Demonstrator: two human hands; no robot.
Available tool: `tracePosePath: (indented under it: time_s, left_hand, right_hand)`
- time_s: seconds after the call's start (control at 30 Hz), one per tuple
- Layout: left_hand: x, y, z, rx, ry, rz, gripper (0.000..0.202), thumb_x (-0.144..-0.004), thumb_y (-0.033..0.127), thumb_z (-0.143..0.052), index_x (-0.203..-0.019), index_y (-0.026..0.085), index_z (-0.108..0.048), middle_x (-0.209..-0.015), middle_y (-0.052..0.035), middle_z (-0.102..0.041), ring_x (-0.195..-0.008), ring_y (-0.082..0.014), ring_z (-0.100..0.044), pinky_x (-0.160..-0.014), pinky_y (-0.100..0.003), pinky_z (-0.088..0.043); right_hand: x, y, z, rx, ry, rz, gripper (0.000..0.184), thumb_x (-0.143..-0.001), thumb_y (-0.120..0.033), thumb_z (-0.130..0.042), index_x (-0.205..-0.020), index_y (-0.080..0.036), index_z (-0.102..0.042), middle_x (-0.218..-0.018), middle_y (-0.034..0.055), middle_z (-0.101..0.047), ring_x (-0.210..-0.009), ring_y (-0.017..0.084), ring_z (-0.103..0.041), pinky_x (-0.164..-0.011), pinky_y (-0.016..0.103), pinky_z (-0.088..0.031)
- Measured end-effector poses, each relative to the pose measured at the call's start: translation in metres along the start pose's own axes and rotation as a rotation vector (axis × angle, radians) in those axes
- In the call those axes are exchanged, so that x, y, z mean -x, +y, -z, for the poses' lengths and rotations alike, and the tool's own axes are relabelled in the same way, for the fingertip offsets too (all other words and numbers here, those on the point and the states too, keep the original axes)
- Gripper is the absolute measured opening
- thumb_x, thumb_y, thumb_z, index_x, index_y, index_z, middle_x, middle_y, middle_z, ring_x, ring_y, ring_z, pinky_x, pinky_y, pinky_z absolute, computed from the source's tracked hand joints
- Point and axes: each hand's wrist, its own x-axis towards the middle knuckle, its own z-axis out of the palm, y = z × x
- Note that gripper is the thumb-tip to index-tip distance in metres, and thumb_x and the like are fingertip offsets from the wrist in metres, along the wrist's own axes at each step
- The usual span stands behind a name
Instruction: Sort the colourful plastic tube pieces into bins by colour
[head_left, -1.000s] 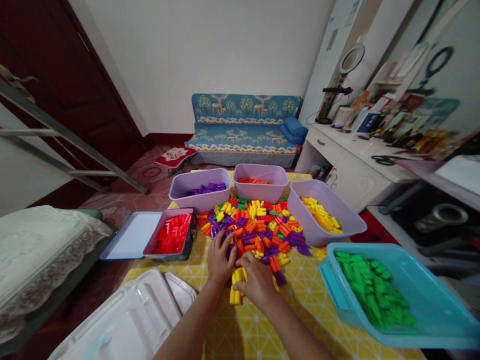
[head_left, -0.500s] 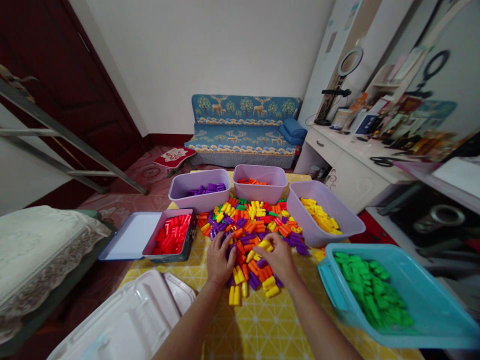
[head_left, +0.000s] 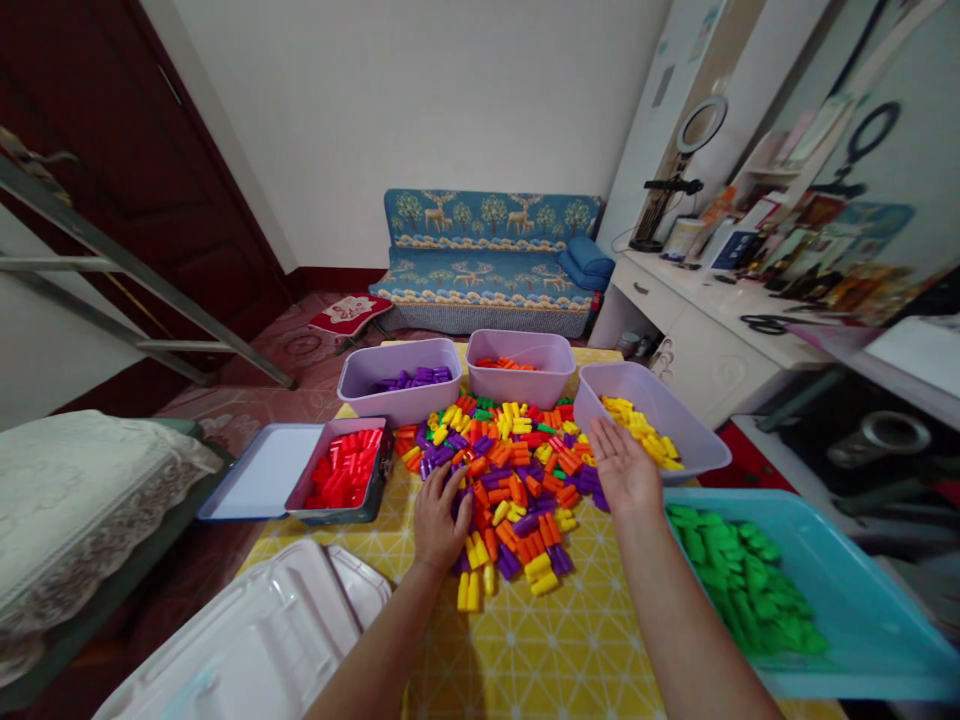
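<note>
A heap of small plastic pieces (head_left: 510, 470) in yellow, orange, purple, red and green lies on the yellow tablecloth (head_left: 525, 650). My left hand (head_left: 439, 515) rests flat on the heap's near left edge, fingers spread. My right hand (head_left: 626, 470) hovers palm up, fingers stretched and holding nothing, at the near rim of the purple bin with yellow pieces (head_left: 705, 455). A few yellow pieces (head_left: 472, 585) lie at the heap's near edge.
Purple bins hold purple pieces (head_left: 401, 380) and orange pieces (head_left: 521, 365). A tin (head_left: 341, 470) at left holds red pieces, its lid open beside it. A blue tub (head_left: 847, 600) with green pieces stands at right. A white lid (head_left: 255, 640) lies near left.
My right hand left the heap, where it held a yellow piece, and moved right to the yellow-piece bin, now open and empty. The left hand has hardly moved.
</note>
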Motion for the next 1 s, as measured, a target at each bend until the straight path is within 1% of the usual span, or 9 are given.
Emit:
tracePosePath:
  time_s: [0.13, 0.23, 0.37, 0.5, 0.6, 0.7, 0.87, 0.93, 1.0]
  left_hand:
    - [0.000, 0.000, 0.000, -0.007, -0.002, 0.001, 0.042, -0.091, 0.030, -0.050, -0.133, 0.028, -0.053, -0.137, -0.0085, -0.051, -0.129, -0.0266, -0.045, -0.108, -0.051, -0.040]
    - [0.000, 0.001, 0.001, -0.010, 0.001, -0.002, 0.042, -0.091, 0.030, -0.050, -0.134, 0.028, -0.053, -0.136, -0.0088, -0.052, -0.128, -0.0264, -0.045, -0.107, -0.051, -0.040]
    - [-0.001, 0.002, 0.002, -0.006, -0.003, 0.003, 0.042, -0.091, 0.030, -0.050, -0.133, 0.028, -0.053, -0.135, -0.0088, -0.052, -0.128, -0.0265, -0.046, -0.107, -0.051, -0.041]
    - [-0.001, 0.003, 0.002, -0.014, -0.011, 0.020, 0.042, -0.091, 0.029, -0.050, -0.133, 0.027, -0.053, -0.137, -0.0087, -0.052, -0.129, -0.0263, -0.045, -0.108, -0.050, -0.040]
    - [-0.001, 0.003, 0.003, -0.014, -0.012, 0.020, 0.042, -0.091, 0.029, -0.051, -0.133, 0.028, -0.053, -0.137, -0.0084, -0.051, -0.129, -0.0266, -0.045, -0.108, -0.051, -0.040]
    - [-0.001, 0.004, 0.003, -0.011, -0.011, 0.019, 0.042, -0.091, 0.029, -0.050, -0.134, 0.028, -0.053, -0.137, -0.0084, -0.052, -0.129, -0.0268, -0.045, -0.108, -0.051, -0.040]
    - [-0.001, 0.003, 0.002, -0.021, -0.011, 0.009, 0.043, -0.092, 0.030, -0.050, -0.134, 0.027, -0.052, -0.136, -0.0082, -0.052, -0.130, -0.0259, -0.044, -0.109, -0.050, -0.039]
    - [-0.001, 0.001, 0.002, -0.020, -0.007, -0.002, 0.042, -0.092, 0.029, -0.048, -0.134, 0.027, -0.052, -0.137, -0.0083, -0.052, -0.130, -0.0256, -0.044, -0.108, -0.049, -0.040]
    - [-0.001, 0.000, 0.002, -0.017, -0.007, -0.013, 0.041, -0.093, 0.028, -0.046, -0.134, 0.026, -0.053, -0.137, -0.0085, -0.052, -0.130, -0.0254, -0.044, -0.108, -0.050, -0.040]
  right_hand:
    - [0.019, 0.041, 0.014, 0.584, -0.157, 0.039, 0.032, -0.069, -0.042, -0.069, -0.092, -0.019, -0.069, -0.098, 0.0089, -0.073, -0.097, 0.024, -0.068, -0.085, 0.041, -0.054]
    - [0.033, 0.068, 0.037, 0.954, -0.136, 0.296, 0.034, -0.072, -0.048, -0.062, -0.088, -0.019, -0.070, -0.094, 0.0101, -0.073, -0.093, 0.026, -0.066, -0.090, 0.044, -0.049]
    - [0.058, 0.090, 0.071, 1.028, -0.052, 0.442, 0.035, -0.081, -0.047, -0.051, -0.094, -0.019, -0.066, -0.096, 0.0118, -0.071, -0.092, 0.025, -0.064, -0.087, 0.043, -0.049]
    - [0.079, 0.100, 0.089, 1.062, -0.088, 0.493, 0.029, -0.087, -0.039, -0.046, -0.095, -0.019, -0.065, -0.098, 0.0121, -0.068, -0.096, 0.024, -0.061, -0.090, 0.044, -0.048]
    - [0.082, 0.105, 0.088, 1.097, -0.098, 0.569, 0.030, -0.087, -0.036, -0.043, -0.100, -0.020, -0.064, -0.112, 0.0139, -0.063, -0.110, 0.025, -0.056, -0.099, 0.047, -0.044]
    - [0.078, 0.110, 0.080, 1.091, -0.048, 0.552, 0.032, -0.085, -0.037, -0.045, -0.105, -0.019, -0.063, -0.122, 0.0156, -0.057, -0.118, 0.027, -0.051, -0.103, 0.049, -0.041]
    - [0.074, 0.126, 0.054, 0.987, -0.038, 0.291, 0.044, -0.083, -0.041, -0.049, -0.118, -0.016, -0.058, -0.120, 0.0163, -0.060, -0.110, 0.027, -0.057, -0.096, 0.045, -0.047]
    - [0.076, 0.132, 0.040, 0.937, -0.084, 0.171, 0.049, -0.083, -0.043, -0.050, -0.123, -0.016, -0.055, -0.116, 0.0147, -0.064, -0.105, 0.026, -0.061, -0.091, 0.043, -0.051]
    - [0.078, 0.133, 0.024, 0.911, -0.170, 0.156, 0.051, -0.083, -0.044, -0.051, -0.127, -0.017, -0.054, -0.118, 0.0133, -0.065, -0.109, 0.026, -0.061, -0.092, 0.042, -0.050]
